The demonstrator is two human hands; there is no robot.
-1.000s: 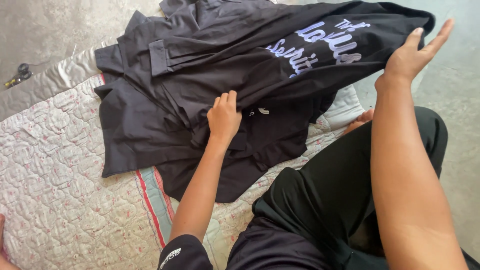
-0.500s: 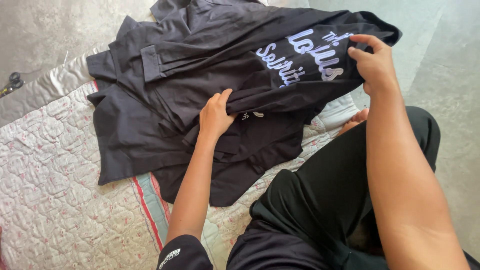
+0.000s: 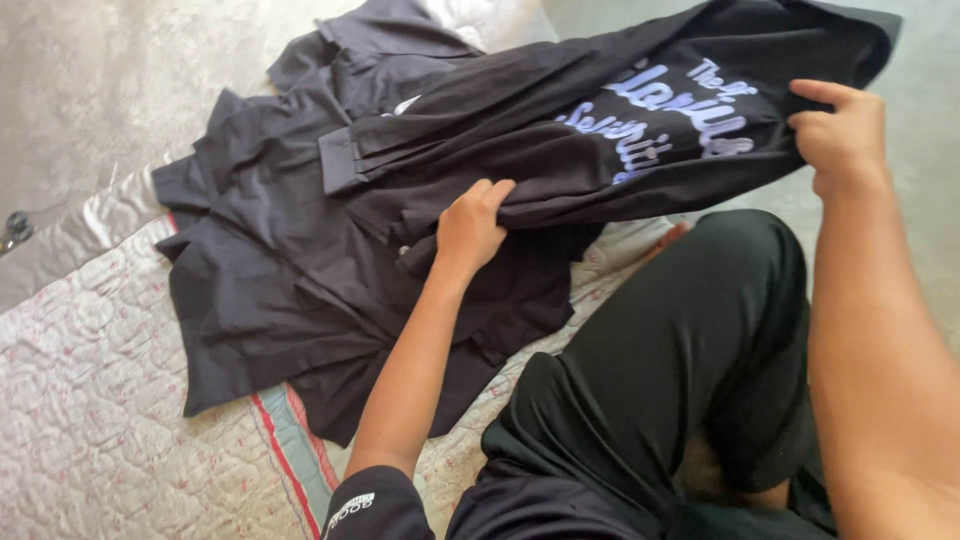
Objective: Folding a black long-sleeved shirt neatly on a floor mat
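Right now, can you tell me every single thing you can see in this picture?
Dark shirt: one, black with pale lettering, lifted at the top between both hands.
Dark clothes: a heap, number unclear, black, spread on the quilt.
Quilt: one, whitish with small pink flowers and a red and blue edge stripe, lower left.
Floor: grey, top left.
Small dark object: one, far left, too small to tell.
Trousers: black, on the person's legs.
Left hand: gripping the shirt's lower fold.
Right hand: gripping the shirt's edge.

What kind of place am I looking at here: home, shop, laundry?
Most likely a home, with the work done on the floor. A quilted pink-patterned blanket is spread over a bare grey floor, the person sits on it, and both hands, left hand and right hand, hold a black shirt.
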